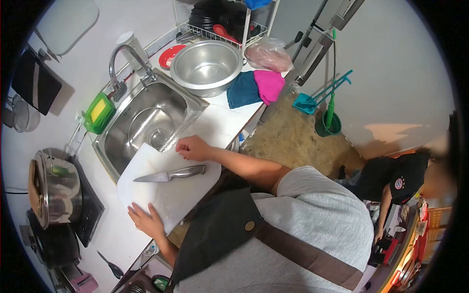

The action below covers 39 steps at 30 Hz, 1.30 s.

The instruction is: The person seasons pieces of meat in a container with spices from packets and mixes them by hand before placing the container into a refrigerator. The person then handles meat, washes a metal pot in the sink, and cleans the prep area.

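A white cutting board [188, 188] lies on the counter at the sink's near edge. On it rests a kitchen knife [171, 174] with a grey handle, its blade toward the left. My left hand [147, 220] lies flat at the board's lower left edge, fingers spread. My right hand [193, 148] is at the board's upper edge, fingers curled in. Clear plastic [172, 141] runs along the sink rim close to those fingers; whether they grip it is hidden.
Behind the board is a steel sink [110, 146] with a faucet [132, 53]. A large metal basin [206, 68] and folded cloths [244, 90] stand at upper right. Pots [61, 188] are at left. Another person [395, 176] is at far right.
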{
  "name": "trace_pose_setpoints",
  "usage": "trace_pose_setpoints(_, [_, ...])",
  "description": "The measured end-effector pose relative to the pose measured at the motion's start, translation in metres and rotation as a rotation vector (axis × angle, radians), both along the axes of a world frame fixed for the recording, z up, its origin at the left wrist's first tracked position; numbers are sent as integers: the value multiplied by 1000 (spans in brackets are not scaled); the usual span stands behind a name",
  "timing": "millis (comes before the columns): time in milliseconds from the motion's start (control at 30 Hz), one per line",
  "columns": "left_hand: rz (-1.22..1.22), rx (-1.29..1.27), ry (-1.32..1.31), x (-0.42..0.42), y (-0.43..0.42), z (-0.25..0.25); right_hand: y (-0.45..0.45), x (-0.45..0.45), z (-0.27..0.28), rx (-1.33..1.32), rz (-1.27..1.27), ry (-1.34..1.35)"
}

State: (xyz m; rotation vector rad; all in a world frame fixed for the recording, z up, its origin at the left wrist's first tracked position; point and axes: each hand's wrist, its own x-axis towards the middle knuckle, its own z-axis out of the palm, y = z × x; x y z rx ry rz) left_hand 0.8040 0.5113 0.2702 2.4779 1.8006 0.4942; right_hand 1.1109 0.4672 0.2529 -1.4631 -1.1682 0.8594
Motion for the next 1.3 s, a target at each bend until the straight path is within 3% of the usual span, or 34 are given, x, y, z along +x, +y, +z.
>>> trace_pose_setpoints(333, [-11, 33, -22, -1, 1, -5, -8, 5, 6, 36, -7, -148])
trace_pose_setpoints(400, [-6, 21, -28, -1, 2, -3, -21, 21, 11, 328, -66, -493])
trace_pose_setpoints(467, [-14, 50, -44, -3, 6, -8, -42, 42, 29, 34, -167, -191])
trace_pose_setpoints(567, [3, 59, -63, 1, 5, -6, -73, 78, 48, 6, -203, -121])
trace_pose_setpoints(633, [41, 49, -63, 0, 5, -5, -93, 97, 71, -57, -265, -240])
trace_pose_setpoints(700, [8, 70, -58, 0, 7, -7, -109, 129, 70, -6, -584, -542])
trace_pose_setpoints(767, [28, 63, -55, 1, 6, -6, -122, 158, 83, -279, -891, -662])
trace_pose_setpoints(800, [29, 65, -56, 1, 5, -6, -126, 170, 80, -285, -888, -665])
trace_pose_setpoints(867, [31, 58, -60, 1, 5, -7, -131, 196, 62, -496, -1041, -1005])
trace_pose_setpoints(967, [42, 56, -57, 2, 5, -7, -143, 243, 32, -515, -878, -785])
trace_pose_setpoints(1033, [51, 58, -47, 1, 5, -7, -155, 267, 36, -426, -903, -730])
trace_pose_setpoints(1100, [40, 60, -75, 0, 4, -8, -163, 296, 34, -289, -1080, -606])
trace_pose_setpoints(1200, [34, 28, -82, 3, 4, -1, -152, 282, 79, -189, -1037, -547])
trace_pose_setpoints(1267, [39, 29, -72, 3, 4, 0, -134, 286, 81, -111, -861, -376])
trace_pose_setpoints(1300, [46, 29, -65, 4, 3, 0, -122, 286, 81, -192, -780, -428])
